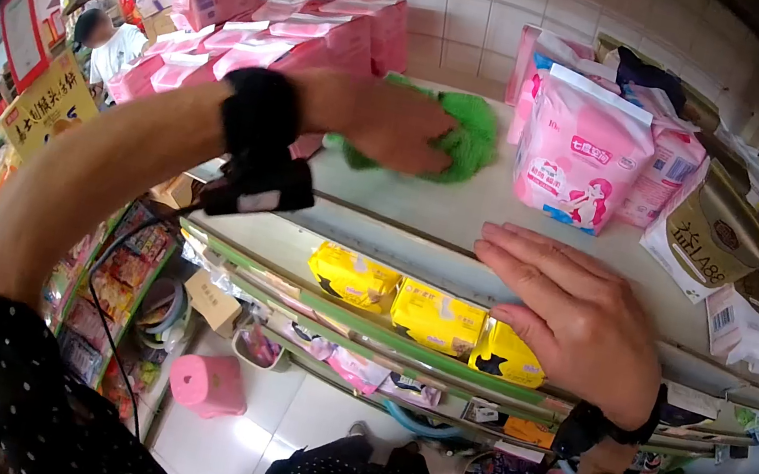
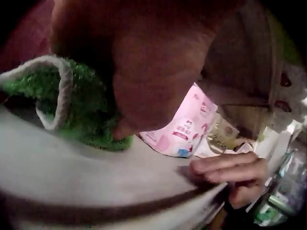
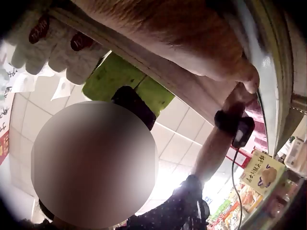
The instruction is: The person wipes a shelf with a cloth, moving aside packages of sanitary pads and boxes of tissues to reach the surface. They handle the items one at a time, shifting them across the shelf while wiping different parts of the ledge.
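My left hand point(image 1: 389, 127) grips a fuzzy green cleaning cloth point(image 1: 473, 137) against the pale top shelf point(image 1: 406, 199). In the left wrist view, the cloth point(image 2: 86, 105) bunches beside the hand, with a white cord loop point(image 2: 64, 91) along it. Fingers extended, my right hand point(image 1: 580, 308) rests at the shelf's front edge. Just beyond it stands a pink sanitary pad pack point(image 1: 578, 150). In the right wrist view, the right hand point(image 3: 192, 43) fills the top, and the left arm point(image 3: 211, 148) reaches up behind it.
Pink packs point(image 1: 303, 36) crowd the shelf's left end. A gold and white box point(image 1: 714, 230) stands on the right. Yellow packs point(image 1: 436, 318) line the shelf below. On the floor is a pink stool point(image 1: 210, 383). Another person point(image 1: 113, 48) appears at far left. A black cable point(image 1: 104, 275) hangs from the left wrist.
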`<state>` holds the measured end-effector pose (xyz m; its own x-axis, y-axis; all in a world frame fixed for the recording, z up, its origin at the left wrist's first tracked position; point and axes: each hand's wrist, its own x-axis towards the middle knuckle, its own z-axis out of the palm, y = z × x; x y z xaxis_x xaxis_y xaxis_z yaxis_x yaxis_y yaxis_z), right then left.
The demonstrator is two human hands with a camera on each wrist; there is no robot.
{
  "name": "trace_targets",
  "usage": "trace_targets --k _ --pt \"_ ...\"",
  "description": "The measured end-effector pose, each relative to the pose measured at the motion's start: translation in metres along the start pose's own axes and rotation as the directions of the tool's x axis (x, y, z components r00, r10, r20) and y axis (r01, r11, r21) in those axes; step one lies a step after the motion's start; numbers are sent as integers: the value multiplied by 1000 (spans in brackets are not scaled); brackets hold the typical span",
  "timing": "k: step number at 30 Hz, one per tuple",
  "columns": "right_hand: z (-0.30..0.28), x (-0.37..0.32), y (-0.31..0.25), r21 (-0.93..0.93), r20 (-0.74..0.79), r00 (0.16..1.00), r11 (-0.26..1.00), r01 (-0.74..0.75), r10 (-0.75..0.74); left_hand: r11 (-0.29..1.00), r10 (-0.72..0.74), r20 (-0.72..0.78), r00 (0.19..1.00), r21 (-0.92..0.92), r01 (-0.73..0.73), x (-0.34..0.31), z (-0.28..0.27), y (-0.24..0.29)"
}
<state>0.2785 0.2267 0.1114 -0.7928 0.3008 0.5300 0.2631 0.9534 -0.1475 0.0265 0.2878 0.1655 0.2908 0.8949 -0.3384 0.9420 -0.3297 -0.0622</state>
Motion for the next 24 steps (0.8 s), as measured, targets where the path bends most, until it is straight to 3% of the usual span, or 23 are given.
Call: trace_targets --k 3,6,9,10,12,14,17,18,24 --pt "1 0 3 9 -25 1000 1000 17 -17 997 30 -71 997 77 -24 36 -12 -10" --pt "0 0 5 42 -36 999 999 5 -4 965 155 -152 976 233 -117 88 -17 -39" --pt "1 -1 4 88 -48 999 996 -12 17 939 101 -41 994 335 -81 127 -33 -50" --pt "2 -1 5 103 -54 998 995 -13 18 968 123 -93 988 231 -98 144 -31 -62" --pt "1 -2 9 67 -39 999 998 16 -14 948 168 -103 980 288 -132 155 -35 -65" --pt "3 -3 9 71 -24 1000 997 20 -18 955 151 -96 984 271 -120 154 -34 -58" --pt "3 -2 8 83 -42 999 996 21 -18 973 -15 -116 993 226 41 120 -35 -34" --pt "4 -3 9 75 -55 998 997 26 -22 975 57 -227 972 222 -6 103 -29 -31" --pt "6 -4 9 70 -90 995 996 52 -45 973 206 -154 966 137 -186 3 -9 -2"
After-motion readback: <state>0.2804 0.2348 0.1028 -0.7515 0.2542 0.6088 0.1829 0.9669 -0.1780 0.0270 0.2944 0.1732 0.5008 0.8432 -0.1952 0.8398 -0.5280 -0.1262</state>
